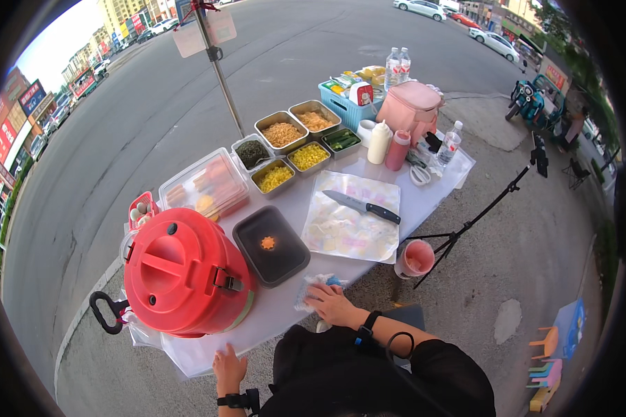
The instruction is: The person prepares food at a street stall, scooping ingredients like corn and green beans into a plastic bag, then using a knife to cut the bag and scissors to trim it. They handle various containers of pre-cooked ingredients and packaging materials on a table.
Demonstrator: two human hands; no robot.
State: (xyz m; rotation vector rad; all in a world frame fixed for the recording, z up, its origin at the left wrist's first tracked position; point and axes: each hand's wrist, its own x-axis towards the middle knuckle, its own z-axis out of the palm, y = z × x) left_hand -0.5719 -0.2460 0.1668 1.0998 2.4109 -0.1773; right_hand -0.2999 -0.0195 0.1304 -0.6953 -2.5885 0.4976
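My right hand [334, 306] presses on a blue and white cloth [313, 292] at the near edge of the white-covered table [271, 307]. Fingers spread, my left hand [229, 367] is at the table's near left edge, below a large red insulated barrel [188, 271] with a latched lid, and holds nothing visible. Between barrel and cutting area lies a dark rectangular tray [279, 263] with a small orange flower-shaped piece [267, 243] on it. A kitchen knife [362, 206] with a black handle rests on a patterned sheet [349, 240] to the right.
Metal containers of diced yellow food [274, 178] and shredded food [280, 134] stand behind, beside a clear lidded box [203, 182]. Squeeze bottles [378, 143], a blue basket [347, 109] and a pink bag [409, 107] stand farther back. A tripod [453, 237] and pink bucket [416, 258] are right of the table.
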